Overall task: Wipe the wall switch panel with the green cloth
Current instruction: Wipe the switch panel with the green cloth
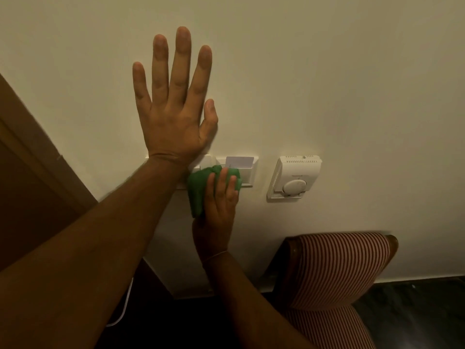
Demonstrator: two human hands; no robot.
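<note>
Left hand (173,107) pressed flat on the pale wall (327,71) in the upper centre of the frame, fingers spread wide and pointing up, gripping nothing, wrist crossing the left end of the switch panel (247,172). Right hand (219,210) just below it at centre frame, fingers closed over a bunched green cloth (198,190) and holding it against the panel's middle. Cloth spilling out to the left of the fingers and hanging down past the panel's lower edge. Panel white, running sideways across the centre of the frame, mostly hidden by forearm and cloth, only its top strip and right end showing. Pale card (239,161) standing upright in a slot at the panel's right end, touching the top of the cloth. White thermostat (294,177) with a round dial mounted on the wall to the right of the panel, near but apart from it. Thin band around the right wrist. Brown wooden door frame (37,172) slanting along the left edge. Chair (334,273) with red-and-white striped upholstery against the wall at lower right, dark floor beside it. White cord (123,313) trailing down at lower left.
</note>
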